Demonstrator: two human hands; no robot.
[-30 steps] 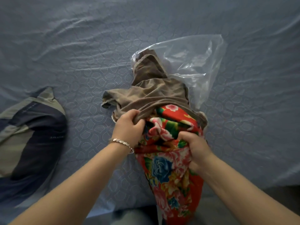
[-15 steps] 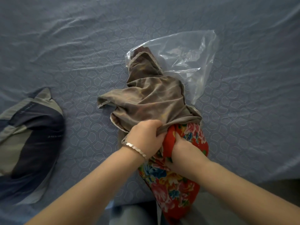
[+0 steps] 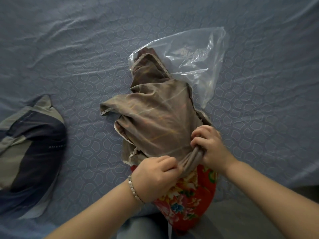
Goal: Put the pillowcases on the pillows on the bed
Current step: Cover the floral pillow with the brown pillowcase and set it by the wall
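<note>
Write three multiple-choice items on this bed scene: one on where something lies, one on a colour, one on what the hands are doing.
1. Where does the plastic bag lie?
A. on the floor
B. on the bed, beyond the pillowcase
C. on a chair

2. What is the main colour of the flowered pillow?
A. white
B. green
C. red

3. What are the left hand and right hand doing?
A. gripping the pillowcase's bunched edge
B. lying flat, palms down
C. hanging loose, holding nothing

Answers:
1 B: the bag rests on the bed past the far end of the pillowcase.
2 C: red shows between the flowers.
3 A: the fingers of both hands curl round the gathered cloth.
</note>
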